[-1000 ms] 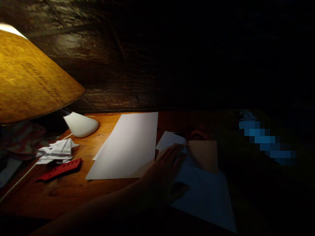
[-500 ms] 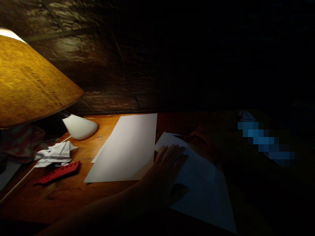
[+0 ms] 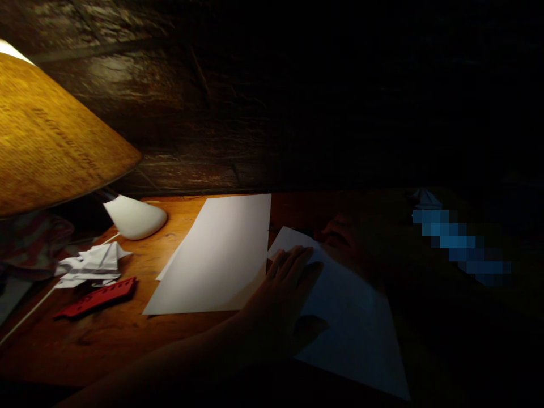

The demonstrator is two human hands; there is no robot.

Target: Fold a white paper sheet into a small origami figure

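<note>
My left hand lies flat with fingers stretched out on the near-left part of a pale sheet of paper, which lies flat and angled on the wooden table. My right hand is in deep shadow at the sheet's far edge, touching or just above it; its fingers are too dark to read. A larger white sheet lies just left of my left hand in the lamp light.
A tan lampshade fills the left side, with its white base behind the large sheet. Crumpled white paper and a flat red strip lie at the left. A dark stone wall stands behind. The right side is nearly black.
A second ago a tan flap of the sheet stood folded up by my hands; it now lies flat. My left hand stays pressed on the sheet; my right hand has shifted slightly.
</note>
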